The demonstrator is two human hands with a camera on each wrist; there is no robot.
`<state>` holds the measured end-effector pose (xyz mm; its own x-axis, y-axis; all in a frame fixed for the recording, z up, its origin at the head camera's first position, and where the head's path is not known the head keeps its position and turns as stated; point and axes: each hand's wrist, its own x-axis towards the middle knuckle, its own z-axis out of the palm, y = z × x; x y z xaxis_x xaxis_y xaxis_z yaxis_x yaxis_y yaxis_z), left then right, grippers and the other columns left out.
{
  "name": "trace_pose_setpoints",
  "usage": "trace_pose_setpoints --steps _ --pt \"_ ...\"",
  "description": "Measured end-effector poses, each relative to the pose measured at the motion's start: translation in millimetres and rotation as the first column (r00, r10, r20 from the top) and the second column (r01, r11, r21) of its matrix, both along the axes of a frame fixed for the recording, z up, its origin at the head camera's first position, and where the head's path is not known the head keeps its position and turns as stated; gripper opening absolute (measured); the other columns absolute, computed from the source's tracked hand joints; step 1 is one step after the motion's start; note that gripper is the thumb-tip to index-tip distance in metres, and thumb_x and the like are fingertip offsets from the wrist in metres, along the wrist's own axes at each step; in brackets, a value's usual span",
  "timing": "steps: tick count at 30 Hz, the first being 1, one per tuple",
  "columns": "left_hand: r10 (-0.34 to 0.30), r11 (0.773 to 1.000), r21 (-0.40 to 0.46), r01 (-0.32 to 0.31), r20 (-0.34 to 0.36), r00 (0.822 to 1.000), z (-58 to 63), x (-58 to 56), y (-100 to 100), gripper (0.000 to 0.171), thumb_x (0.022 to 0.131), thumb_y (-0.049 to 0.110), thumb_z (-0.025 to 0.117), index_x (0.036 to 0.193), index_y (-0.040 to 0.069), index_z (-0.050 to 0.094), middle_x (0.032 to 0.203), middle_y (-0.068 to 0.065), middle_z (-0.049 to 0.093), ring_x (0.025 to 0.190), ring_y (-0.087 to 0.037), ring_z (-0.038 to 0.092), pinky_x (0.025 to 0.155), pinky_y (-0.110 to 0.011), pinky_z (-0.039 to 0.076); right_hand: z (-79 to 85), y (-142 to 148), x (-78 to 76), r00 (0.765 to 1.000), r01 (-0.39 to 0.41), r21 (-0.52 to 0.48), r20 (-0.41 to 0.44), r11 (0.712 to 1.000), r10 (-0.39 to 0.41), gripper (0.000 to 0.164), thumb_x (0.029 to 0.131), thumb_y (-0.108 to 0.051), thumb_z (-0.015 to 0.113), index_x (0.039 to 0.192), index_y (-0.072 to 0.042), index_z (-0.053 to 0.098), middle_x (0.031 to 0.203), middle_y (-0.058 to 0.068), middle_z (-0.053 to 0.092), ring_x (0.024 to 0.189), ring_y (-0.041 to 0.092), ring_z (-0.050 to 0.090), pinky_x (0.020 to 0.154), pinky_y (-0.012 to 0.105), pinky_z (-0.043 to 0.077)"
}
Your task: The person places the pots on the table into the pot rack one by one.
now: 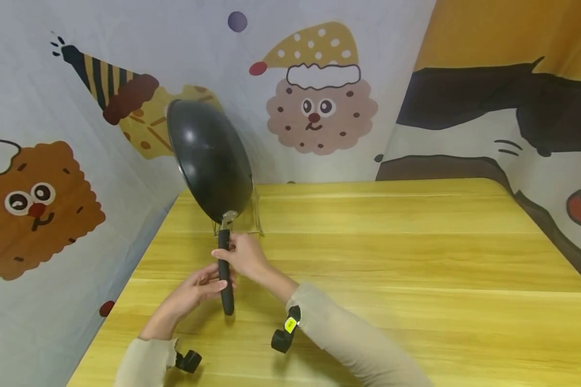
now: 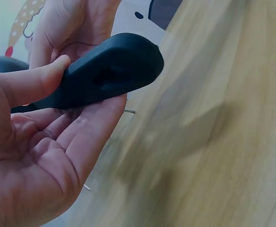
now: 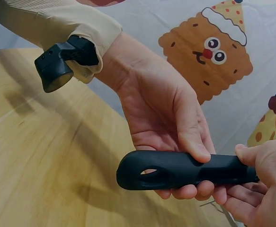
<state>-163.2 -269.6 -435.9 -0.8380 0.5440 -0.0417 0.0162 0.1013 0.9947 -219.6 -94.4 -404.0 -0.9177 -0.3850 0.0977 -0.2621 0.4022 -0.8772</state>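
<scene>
Black and smooth, a round wok (image 1: 208,158) stands tilted on edge in a thin wire rack (image 1: 256,217) near the far left corner of the yellow wooden table (image 1: 392,258). In the head view its long dark handle (image 1: 225,274) slopes down toward the person. The right hand (image 1: 244,255) wraps the upper handle, fingers curled round it; the left hand (image 1: 193,293) meets the lower handle from the left. Beige sleeves cover both forearms. Broad bare tabletop lies to the right, while a cartoon-printed cloth backdrop (image 1: 319,107) closes in just behind and left of the wok.

From the left wrist, the matte, rounded handle end (image 2: 114,71) lies across the left hand's (image 2: 43,156) nearly straight fingers, thumb pressing on top.

From the right wrist, the handle (image 3: 180,169) shows an oval hanging hole near its tip. The left hand (image 3: 171,127) pinches it between thumb and fingers; the right hand (image 3: 261,179) clasps the part nearer the wok.
</scene>
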Motion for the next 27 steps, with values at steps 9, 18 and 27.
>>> trace_pose_setpoints --steps 9,18,27 --pt "-0.004 0.999 -0.047 0.007 0.066 0.998 -1.4 0.6 -6.7 0.053 0.105 0.010 0.046 0.142 -0.022 0.028 0.122 0.000 0.063 0.112 -0.009 0.067 0.094 -0.028 0.057 -13.9 -5.0 0.3 1.000 0.007 -0.036 -0.022 0.999 -0.008 0.020 0.089 -0.028 0.076 0.091 -0.010 0.068 0.082 0.003 0.073 0.065 0.004 0.062 0.056 0.016 0.048" --pt "0.054 0.992 -0.122 -0.042 0.094 0.994 1.7 2.0 -14.0 0.063 0.104 0.012 0.050 0.150 -0.018 0.018 0.127 -0.014 0.063 0.109 -0.007 0.068 0.093 -0.028 0.057 -16.1 -7.4 -2.4 0.999 -0.032 -0.031 0.019 0.999 0.033 0.027 0.089 -0.021 0.077 0.109 -0.006 0.068 0.097 0.009 0.077 0.084 0.013 0.074 0.068 0.017 0.056" --pt "0.071 0.991 -0.117 -0.058 0.116 0.991 0.1 1.2 -26.1 0.067 0.103 0.011 0.052 0.151 -0.018 0.015 0.125 -0.005 0.064 0.110 -0.010 0.068 0.093 -0.028 0.057 -12.4 2.0 -5.3 0.997 -0.066 -0.043 0.035 0.997 0.067 0.050 0.091 -0.021 0.074 0.133 0.000 0.060 0.112 0.010 0.076 0.098 0.018 0.074 0.076 0.019 0.058"
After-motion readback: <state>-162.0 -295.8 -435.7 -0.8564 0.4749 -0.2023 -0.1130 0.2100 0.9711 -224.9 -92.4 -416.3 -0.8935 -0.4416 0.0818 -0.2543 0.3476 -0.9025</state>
